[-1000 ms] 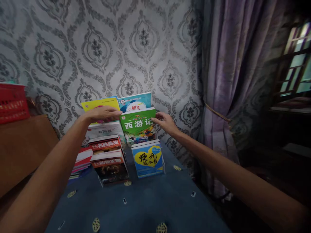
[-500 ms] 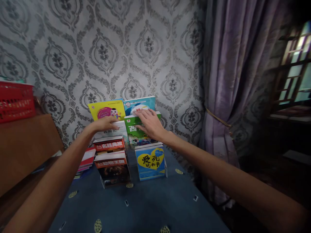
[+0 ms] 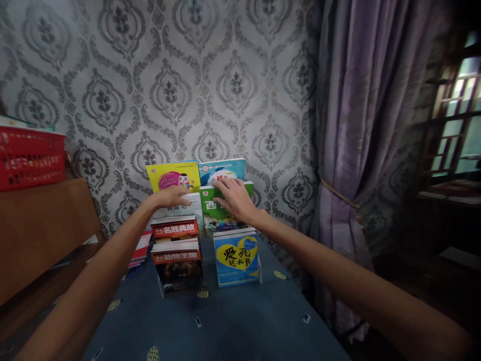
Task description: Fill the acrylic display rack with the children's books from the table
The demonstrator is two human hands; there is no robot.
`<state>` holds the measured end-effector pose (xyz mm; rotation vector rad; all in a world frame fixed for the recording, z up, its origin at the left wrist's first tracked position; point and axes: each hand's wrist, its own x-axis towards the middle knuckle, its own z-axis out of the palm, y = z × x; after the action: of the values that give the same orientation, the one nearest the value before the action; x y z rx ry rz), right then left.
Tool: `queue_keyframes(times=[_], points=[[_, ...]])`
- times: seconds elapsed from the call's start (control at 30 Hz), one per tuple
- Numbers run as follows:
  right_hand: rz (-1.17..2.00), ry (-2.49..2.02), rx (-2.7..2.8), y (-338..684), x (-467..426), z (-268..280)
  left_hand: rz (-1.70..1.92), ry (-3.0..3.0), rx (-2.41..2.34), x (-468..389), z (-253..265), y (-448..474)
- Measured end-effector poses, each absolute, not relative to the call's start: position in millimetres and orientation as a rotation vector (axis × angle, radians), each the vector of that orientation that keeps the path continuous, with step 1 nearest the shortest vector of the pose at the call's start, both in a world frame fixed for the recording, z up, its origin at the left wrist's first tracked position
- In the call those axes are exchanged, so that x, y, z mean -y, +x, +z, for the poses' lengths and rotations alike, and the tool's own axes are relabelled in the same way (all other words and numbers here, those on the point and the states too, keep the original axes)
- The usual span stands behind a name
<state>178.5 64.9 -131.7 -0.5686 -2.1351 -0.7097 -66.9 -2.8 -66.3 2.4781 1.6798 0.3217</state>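
Note:
My left hand (image 3: 170,197) is closed over the top edge of a white book (image 3: 193,210), its thumb in front of the cover. To its right, my right hand (image 3: 236,200) grips the top of a green book (image 3: 212,213), fingers over the edge and thumb on the front. Behind these two stand a yellow book (image 3: 158,176) and a light-blue book (image 3: 235,169). In front on the left are a red-topped book (image 3: 176,230) and a book with a dark animal cover (image 3: 178,271). A blue book with a yellow heart (image 3: 236,263) stands front right.
The books stand in rows on a dark blue tabletop (image 3: 240,321) near a patterned wall. At left, a red basket (image 3: 33,158) sits on a brown box (image 3: 45,220). A few thin books (image 3: 141,250) lie beside the rows. A purple curtain (image 3: 343,150) hangs right.
The view has shifted slightly, so everything appears a little lower and to the right. Both hands stay at the tops of the same two books.

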Motion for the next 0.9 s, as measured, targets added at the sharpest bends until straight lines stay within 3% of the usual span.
queue_keyframes(times=[0.47,0.77,0.9], points=[[-0.682,-0.559,2.151,181.3,-61.0,-130.7,0.306,2.498,-1.708,13.3,-59.7,-57.3],[-0.672,-0.543,2.137,187.9,-65.8,-131.6,1.390,2.510,-1.821,20.7,-23.7,-49.0],[-0.669,-0.618,2.035,197.9,-73.2,-137.1,1.240,2.792,-2.356,12.0,-16.2,-47.6]])
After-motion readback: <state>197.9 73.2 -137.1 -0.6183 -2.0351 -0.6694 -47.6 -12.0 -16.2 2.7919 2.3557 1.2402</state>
